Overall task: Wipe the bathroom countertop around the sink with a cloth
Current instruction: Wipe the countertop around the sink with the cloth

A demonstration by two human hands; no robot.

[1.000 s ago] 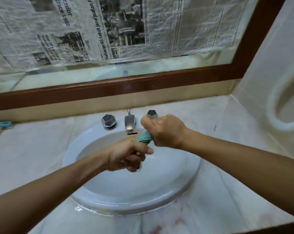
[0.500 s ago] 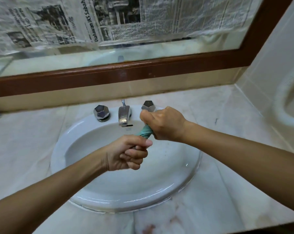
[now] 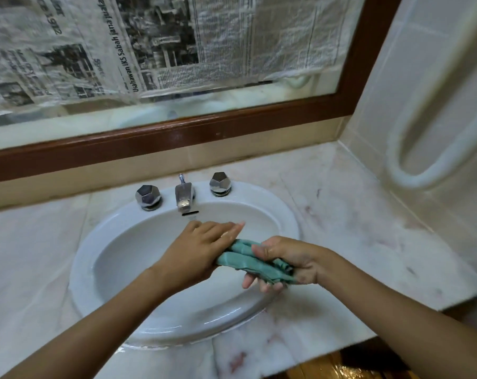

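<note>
A green cloth, bunched and folded, hangs over the white oval sink, between both hands. My right hand grips its right part, fingers curled around it. My left hand lies flat over the cloth's left end, fingers stretched toward the tap, so that end is hidden. The pale marble countertop surrounds the sink and shows dark smudges on the right side.
A chrome spout and two faceted chrome knobs stand at the sink's back rim. Behind them is a wood-framed mirror covered with newspaper. A tiled wall with a white grab bar closes the right side.
Both hands were fists twisting the cloth under the tap. They have dropped lower over the basin, the cloth has loosened and spread, and my left hand has flattened over it.
</note>
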